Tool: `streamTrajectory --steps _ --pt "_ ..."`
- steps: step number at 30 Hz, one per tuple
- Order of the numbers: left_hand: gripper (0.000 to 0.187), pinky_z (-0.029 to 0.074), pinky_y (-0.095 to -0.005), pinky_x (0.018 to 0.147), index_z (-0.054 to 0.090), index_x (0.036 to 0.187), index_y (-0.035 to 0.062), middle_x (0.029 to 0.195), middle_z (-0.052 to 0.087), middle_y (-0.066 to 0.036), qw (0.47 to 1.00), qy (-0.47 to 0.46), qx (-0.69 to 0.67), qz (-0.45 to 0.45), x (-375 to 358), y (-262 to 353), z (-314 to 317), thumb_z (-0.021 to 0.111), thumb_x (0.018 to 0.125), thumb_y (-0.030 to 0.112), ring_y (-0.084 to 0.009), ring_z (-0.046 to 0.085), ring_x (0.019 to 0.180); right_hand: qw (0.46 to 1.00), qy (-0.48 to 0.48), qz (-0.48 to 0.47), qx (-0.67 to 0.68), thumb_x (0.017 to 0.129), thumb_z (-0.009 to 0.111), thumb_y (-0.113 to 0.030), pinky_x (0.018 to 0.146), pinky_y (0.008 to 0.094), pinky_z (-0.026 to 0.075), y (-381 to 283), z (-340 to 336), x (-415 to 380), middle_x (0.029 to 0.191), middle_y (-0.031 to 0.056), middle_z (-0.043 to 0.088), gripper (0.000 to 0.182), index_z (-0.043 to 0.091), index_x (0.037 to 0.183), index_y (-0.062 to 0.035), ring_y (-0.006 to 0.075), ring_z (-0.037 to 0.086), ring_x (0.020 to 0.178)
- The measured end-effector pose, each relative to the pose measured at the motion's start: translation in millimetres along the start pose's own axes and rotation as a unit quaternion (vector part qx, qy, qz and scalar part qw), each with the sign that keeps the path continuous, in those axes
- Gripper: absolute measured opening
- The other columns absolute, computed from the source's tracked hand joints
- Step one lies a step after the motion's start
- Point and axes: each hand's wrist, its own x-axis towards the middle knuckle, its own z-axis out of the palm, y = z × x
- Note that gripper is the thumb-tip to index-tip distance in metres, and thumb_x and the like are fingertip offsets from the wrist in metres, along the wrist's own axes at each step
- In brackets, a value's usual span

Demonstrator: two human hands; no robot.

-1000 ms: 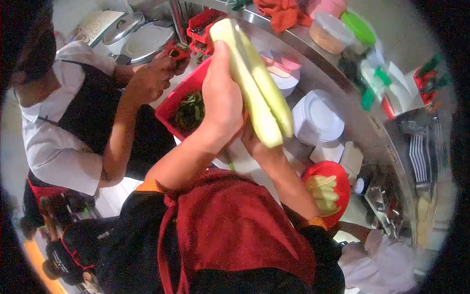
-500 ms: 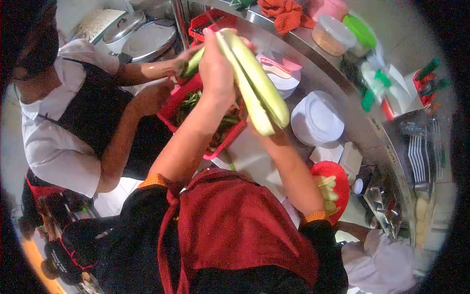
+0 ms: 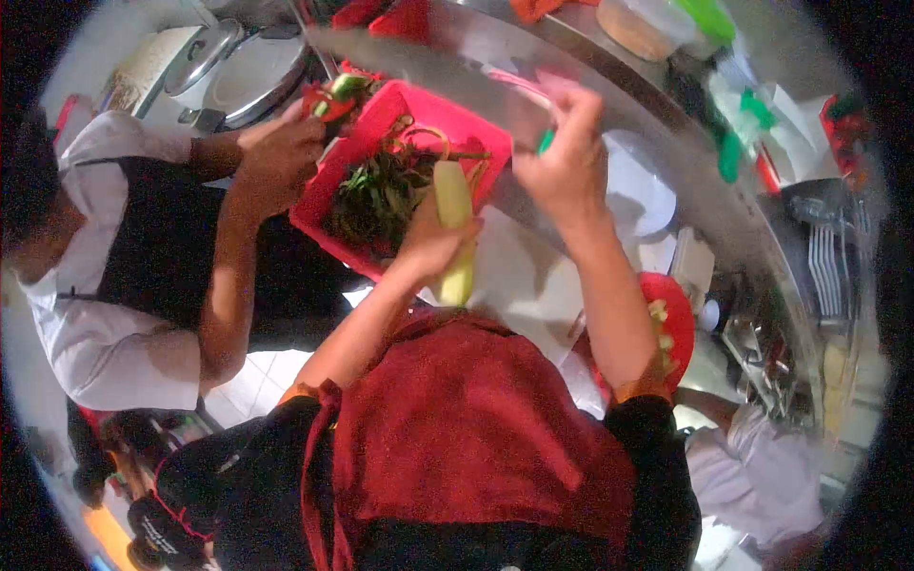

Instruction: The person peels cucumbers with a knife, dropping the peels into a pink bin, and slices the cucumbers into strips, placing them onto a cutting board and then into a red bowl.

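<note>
The person's left hand (image 3: 433, 243) has its fingers wrapped round the middle of a long, pale green vegetable (image 3: 454, 195), one end pointing up the view past the near corner of a pink-red tub (image 3: 481, 124) and the other close to the dark red apron (image 3: 466, 419). It is a sound way to carry something so smooth: the grip sits near the balance point, and both ends show. Pressure should be spread evenly, since a pale, bare-looking surface like that is probably wet and apt to turn in the palm.

The right hand (image 3: 568, 157) is raised, well apart from the vegetable, its fingers curled. A small green piece (image 3: 546, 141) shows beside them, but blur hides whether they grip it, so that cannot be told. If it belongs to a tool, any edge is best angled away from the left fingers and the wrist (and from the co-worker's hands (image 3: 286, 152), close on the far side of the tub).

Leafy green scraps (image 3: 367, 200) lie in the tub, so the vegetable is better held clear of them to stay clean. The elbows deserve care too: the right forearm (image 3: 614, 305) is just beside a red dish (image 3: 678, 324) of pale pieces on the crowded counter (image 3: 443, 67), and a wide swing could knock it.
</note>
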Motion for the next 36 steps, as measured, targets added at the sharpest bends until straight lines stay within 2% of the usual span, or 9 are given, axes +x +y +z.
streamTrajectory --steps 3,11,18,21,25,28,30,31,36 --pt "0.025 0.053 -0.0343 0.060 0.046 0.111 0.0039 0.094 0.058 -0.009 0.910 -0.008 -0.359 -0.207 13.1 -16.2 5.3 0.056 0.089 0.007 -0.0202 0.062 0.075 0.974 -0.165 0.113 0.107 0.079 0.074 -0.020 0.064 0.0357 0.047 11.9 -8.5 -52.9 0.078 0.0107 0.056 0.044 0.040 0.103 -0.0067 0.0214 0.058 0.071" --pt "0.044 0.049 -0.0368 0.087 0.035 0.126 0.0017 0.108 0.055 -0.010 0.900 -0.057 -0.351 -0.250 12.8 -2.9 32.2 0.060 0.092 0.015 -0.0224 0.057 0.097 0.948 -0.202 0.213 0.123 0.063 0.088 -0.029 0.071 0.0319 0.047 34.7 8.6 -146.8 0.090 0.0054 0.056 0.070 0.044 0.111 -0.0031 0.0167 0.055 0.078" --pt "0.030 0.053 -0.0356 0.067 0.054 0.105 0.0074 0.088 0.059 -0.009 0.947 -0.075 -0.147 -0.275 12.2 -7.6 33.9 0.052 0.097 0.036 -0.0203 0.062 0.081 0.891 -0.210 0.353 0.194 0.072 0.082 -0.025 0.082 0.0314 0.048 81.5 -7.8 -200.2 0.104 0.0106 0.060 0.071 0.043 0.125 0.0019 0.0171 0.058 0.093" --pt "0.054 0.050 -0.0413 0.063 0.059 0.101 0.0123 0.079 0.059 -0.007 0.718 -0.041 -0.611 -0.331 15.4 -22.2 19.1 0.035 0.095 0.060 -0.0253 0.060 0.071 0.845 -0.271 0.398 0.234 0.070 0.081 -0.033 0.086 0.0357 0.048 101.1 -20.7 -218.8 0.110 0.0148 0.061 0.073 0.046 0.124 0.0025 0.0223 0.060 0.097" --pt "0.045 0.049 -0.0474 0.066 0.060 0.104 0.0145 0.085 0.059 -0.007 0.634 -0.121 -0.723 -0.246 29.8 -29.4 0.2 0.037 0.096 0.052 -0.0264 0.060 0.078 0.788 -0.357 0.454 0.213 0.073 0.078 -0.031 0.075 0.0357 0.050 183.0 21.7 -296.5 0.097 0.0120 0.064 0.061 0.051 0.119 -0.0003 0.0200 0.061 0.089" --pt "0.045 0.049 -0.0462 0.070 0.060 0.107 0.0170 0.088 0.058 -0.008 0.662 -0.059 -0.711 -0.230 31.9 10.5 -1.1 0.038 0.095 0.055 -0.0257 0.059 0.079 0.821 -0.383 0.388 0.169 0.077 0.073 -0.035 0.069 0.0382 0.051 161.1 5.4 -260.1 0.086 0.0131 0.066 0.050 0.058 0.111 -0.0010 0.0248 0.064 0.082" --pt "0.047 0.049 -0.0437 0.074 0.057 0.109 0.0198 0.088 0.056 -0.007 0.661 -0.074 -0.717 -0.210 36.0 22.6 -2.7 0.035 0.095 0.059 -0.0245 0.057 0.078 0.769 -0.500 0.371 -0.143 0.085 0.065 -0.043 0.075 0.0418 0.052 142.2 -7.3 -225.1 0.096 0.0196 0.067 0.052 0.058 0.111 0.0010 0.0358 0.067 0.079" --pt "0.049 0.049 -0.0421 0.074 0.055 0.109 0.0190 0.087 0.056 -0.006 0.685 -0.080 -0.705 -0.167 40.5 17.4 -3.0 0.033 0.095 0.061 -0.0237 0.056 0.076 0.883 -0.345 0.284 -0.146 0.087 0.062 -0.043 0.065 0.0441 0.051 192.1 7.1 -288.6 0.088 0.0202 0.067 0.044 0.061 0.103 -0.0019 0.0354 0.064 0.065" --pt "0.054 0.049 -0.0365 0.070 0.051 0.106 0.0155 0.084 0.055 -0.004 0.793 0.053 -0.602 -0.074 53.2 45.0 -15.4 0.031 0.094 0.064 -0.0214 0.054 0.072 0.887 -0.302 0.348 -0.013 0.097 0.049 -0.029 0.052 0.0367 0.048 96.5 -73.5 -207.0 0.076 0.0165 0.065 0.029 0.057 0.094 -0.0012 0.0240 0.061 0.056"
